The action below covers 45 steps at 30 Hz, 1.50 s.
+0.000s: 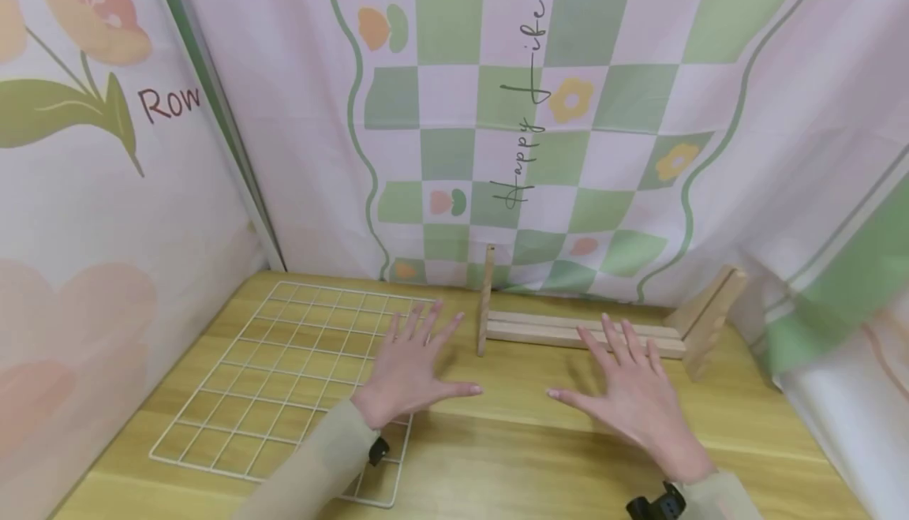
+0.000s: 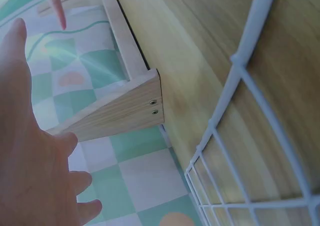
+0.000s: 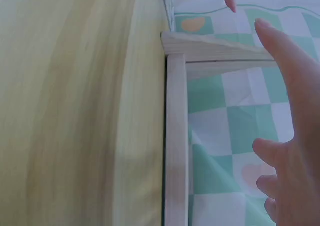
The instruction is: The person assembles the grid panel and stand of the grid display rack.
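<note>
Both hands hover above a wooden table with fingers spread and nothing held. My left hand (image 1: 406, 370) is over the right side of a white wire grid panel (image 1: 286, 403), which lies flat on the table. In front of my right hand (image 1: 634, 395) stands a light wooden rack (image 1: 554, 331), with slatted rails along the bottom and an upright piece at each end. Its left upright, with two screws (image 2: 154, 107), shows in the left wrist view. The right wrist view shows the rack's long rail (image 3: 176, 136) beside my right hand. Neither hand appears to touch the rack.
The wooden table (image 1: 511, 465) ends at hanging cloth on its sides. A green-and-white checked curtain (image 1: 511, 110) hangs right behind the rack. At the left hangs a flower-printed cloth (image 1: 92, 212). Dark bands with small devices (image 1: 656, 502) sit on both wrists.
</note>
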Each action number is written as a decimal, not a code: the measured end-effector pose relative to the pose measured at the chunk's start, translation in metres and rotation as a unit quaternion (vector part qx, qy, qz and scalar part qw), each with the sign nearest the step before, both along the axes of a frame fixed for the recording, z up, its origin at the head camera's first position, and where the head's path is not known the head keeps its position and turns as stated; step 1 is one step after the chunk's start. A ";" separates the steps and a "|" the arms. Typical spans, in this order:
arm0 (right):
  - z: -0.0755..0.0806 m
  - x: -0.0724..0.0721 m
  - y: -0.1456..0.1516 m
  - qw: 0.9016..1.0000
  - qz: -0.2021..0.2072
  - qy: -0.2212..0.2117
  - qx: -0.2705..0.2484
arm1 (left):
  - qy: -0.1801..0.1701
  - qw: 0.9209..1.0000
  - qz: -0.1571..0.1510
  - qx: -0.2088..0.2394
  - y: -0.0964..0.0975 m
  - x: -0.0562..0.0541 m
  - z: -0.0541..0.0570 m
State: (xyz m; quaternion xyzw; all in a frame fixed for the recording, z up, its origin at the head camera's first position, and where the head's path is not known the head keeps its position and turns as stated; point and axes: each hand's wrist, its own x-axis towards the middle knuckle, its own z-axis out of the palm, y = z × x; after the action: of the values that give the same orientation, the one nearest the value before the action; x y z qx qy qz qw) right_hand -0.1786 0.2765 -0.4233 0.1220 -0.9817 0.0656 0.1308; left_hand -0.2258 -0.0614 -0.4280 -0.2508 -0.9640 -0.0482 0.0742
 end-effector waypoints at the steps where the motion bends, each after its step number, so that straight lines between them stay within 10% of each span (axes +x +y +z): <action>1: 0.001 0.000 -0.001 1.000 0.001 0.000 0.000 | 0.001 1.000 -0.001 0.001 -0.001 0.000 0.001; 31: 0.055 -0.004 -0.077 0.978 0.053 -0.001 -0.202 | 0.018 0.975 0.056 0.215 -0.112 -0.016 0.071; 45: 0.038 -0.022 -0.104 0.931 0.078 -0.050 -0.353 | -0.076 0.920 0.104 0.371 -0.174 -0.021 0.064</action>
State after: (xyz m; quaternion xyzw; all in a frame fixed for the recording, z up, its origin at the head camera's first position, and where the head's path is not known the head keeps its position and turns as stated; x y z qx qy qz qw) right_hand -0.2006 0.1726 -0.3852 0.1410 -0.8879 0.4239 0.1101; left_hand -0.2473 -0.2351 -0.3640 -0.0991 -0.9003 -0.4134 0.0929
